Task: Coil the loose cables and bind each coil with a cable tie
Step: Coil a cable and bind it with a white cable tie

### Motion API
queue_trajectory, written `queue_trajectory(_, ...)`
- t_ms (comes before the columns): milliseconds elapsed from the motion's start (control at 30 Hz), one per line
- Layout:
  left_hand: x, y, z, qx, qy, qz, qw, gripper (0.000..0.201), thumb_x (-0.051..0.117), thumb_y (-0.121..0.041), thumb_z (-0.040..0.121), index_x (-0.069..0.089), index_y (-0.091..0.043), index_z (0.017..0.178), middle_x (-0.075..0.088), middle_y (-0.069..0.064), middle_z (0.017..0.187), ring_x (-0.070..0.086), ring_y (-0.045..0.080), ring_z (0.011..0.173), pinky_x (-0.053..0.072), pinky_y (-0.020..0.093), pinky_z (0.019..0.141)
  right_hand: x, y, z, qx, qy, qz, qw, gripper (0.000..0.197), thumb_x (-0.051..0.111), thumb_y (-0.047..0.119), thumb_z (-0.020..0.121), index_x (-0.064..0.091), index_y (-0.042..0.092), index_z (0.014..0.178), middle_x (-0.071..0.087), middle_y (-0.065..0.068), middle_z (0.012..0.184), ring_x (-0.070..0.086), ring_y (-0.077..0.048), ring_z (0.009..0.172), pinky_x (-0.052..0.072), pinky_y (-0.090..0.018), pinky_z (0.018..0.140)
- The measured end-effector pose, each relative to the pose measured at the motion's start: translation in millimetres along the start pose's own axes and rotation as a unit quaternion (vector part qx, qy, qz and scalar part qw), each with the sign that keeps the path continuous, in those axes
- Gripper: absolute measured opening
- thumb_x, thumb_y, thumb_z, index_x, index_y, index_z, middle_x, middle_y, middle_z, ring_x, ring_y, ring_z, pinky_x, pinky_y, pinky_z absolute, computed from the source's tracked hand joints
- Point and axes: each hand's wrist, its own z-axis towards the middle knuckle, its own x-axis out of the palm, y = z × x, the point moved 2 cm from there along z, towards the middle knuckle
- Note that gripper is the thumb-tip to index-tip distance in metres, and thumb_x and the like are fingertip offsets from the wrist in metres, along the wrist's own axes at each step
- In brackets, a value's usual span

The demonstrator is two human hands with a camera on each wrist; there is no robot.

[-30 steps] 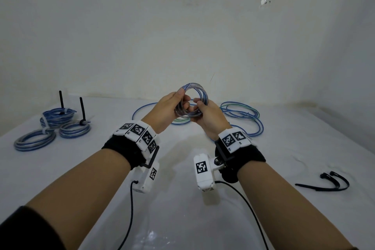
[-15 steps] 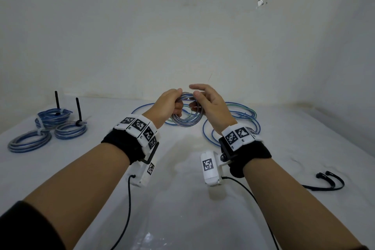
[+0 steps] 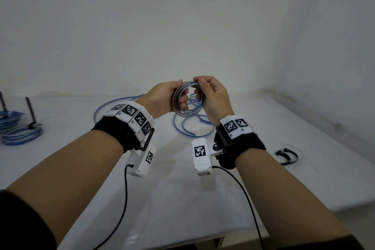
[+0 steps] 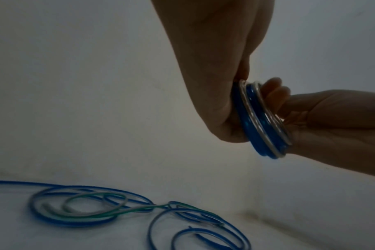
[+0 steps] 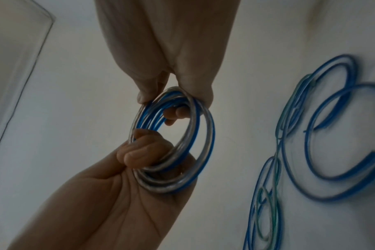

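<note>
From the head view we hold a small blue-and-silver coil (image 3: 187, 99) above the tabletop (image 3: 182, 189), left hand (image 3: 162, 97) and right hand (image 3: 213, 97) both clamped on it. Left wrist: loose cables (image 4: 118, 214) lie below. Right wrist: fingers (image 5: 143, 152) hook through the coil (several turns).

Black wristbands (image 3: 113, 132) with white tag-marked blocks (image 3: 132, 115), white wrist cameras (image 3: 200, 156) on black cables (image 3: 243, 195), dark sleeves (image 3: 22, 223).

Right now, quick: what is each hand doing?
Left hand: grips the small blue and clear cable coil, fingers curled through its ring.
Right hand: pinches the same coil at its top edge.
</note>
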Motion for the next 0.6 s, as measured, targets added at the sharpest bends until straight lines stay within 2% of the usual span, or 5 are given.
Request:
queue_trajectory(200,64,24,35,0.006,-0.009,0.006,1.000,0.039,0.026,-0.024,0.102,0.041,-0.010,0.069,0.030,-0.008,0.038,0.027,0.007,0.032,0.039,0.021,0.049,-76,16,-9,0.067,-0.009,-0.005,0.998,0.008,0.050,0.014,0.096,0.058,0.011,0.093,0.062,-0.007,0.082,0.060,-0.017,0.071,0.052,-0.023,0.064)
queue_trajectory(333,104,38,50,0.018,0.004,0.038,0.999,0.039,0.027,-0.024,0.103,0.040,-0.011,0.069,0.031,-0.009,0.039,0.026,0.005,0.034,0.026,0.024,0.056,-140,26,-11,0.180,-0.022,-0.137,0.974,0.028,0.044,0.037,0.098,0.057,0.012,0.097,0.063,-0.006,0.082,0.061,-0.020,0.072,0.051,-0.031,0.071)
queue_trajectory(467,126,51,62,0.009,0.027,0.064,0.998,0.039,0.028,-0.026,0.103,0.047,-0.008,0.074,0.035,0.000,0.060,0.032,0.007,0.039,0.035,0.021,0.052,-205,25,-13,0.242,-0.027,-0.451,0.859,0.016,0.056,0.020,0.092,0.064,0.007,0.088,0.066,-0.007,0.082,0.055,-0.016,0.064,0.048,-0.025,0.060)
queue_trajectory(567,136,58,65,-0.005,0.043,0.075,0.996,0.038,0.028,-0.025,0.103,0.046,-0.008,0.074,0.030,0.003,0.065,0.033,0.007,0.040,0.034,0.019,0.049,-233,12,-13,0.297,0.022,-0.603,0.740,0.017,0.062,0.007,0.083,0.070,-0.002,0.095,0.071,-0.013,0.090,0.061,-0.020,0.070,0.054,-0.031,0.071)
queue_trajectory(600,139,59,66,-0.007,0.044,0.078,0.996,0.038,0.028,-0.025,0.103,0.045,-0.008,0.074,0.028,0.002,0.063,0.033,0.007,0.039,0.033,0.020,0.052,-237,7,-14,0.308,0.033,-0.622,0.719,0.019,0.064,0.008,0.082,0.071,-0.002,0.097,0.071,-0.012,0.089,0.061,-0.018,0.067,0.055,-0.030,0.069)
